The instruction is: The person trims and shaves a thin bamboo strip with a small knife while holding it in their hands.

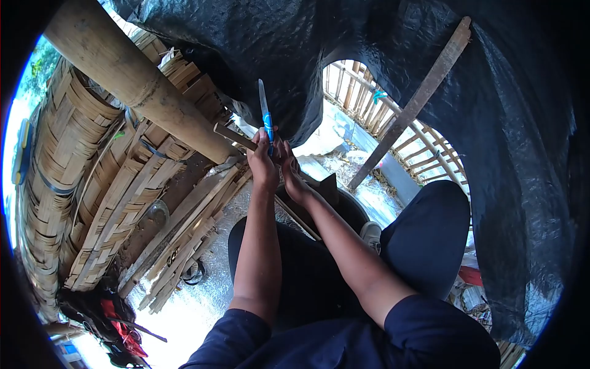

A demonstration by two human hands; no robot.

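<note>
A knife (265,107) with a blue handle points up and away from me at the centre, its blade bare. My left hand (262,161) is closed round a short wooden stick (235,136) that juts out to the left, and its fingertips lie against the blue handle. Close beside it on the right, my right hand (289,161) is raised near the lower end of the handle, with its fingers partly apart. Whether it touches the knife is hard to make out. Both forearms reach forward over my lap, above a dark round container (353,212).
A thick bamboo pole (144,92) slants in from the upper left, beside woven bamboo panels (55,160). Split strips (178,246) lie left of my legs. Black plastic sheeting (510,154) hangs ahead and right, with a wooden plank (412,107) across it. Beyond stands a bamboo fence (362,98).
</note>
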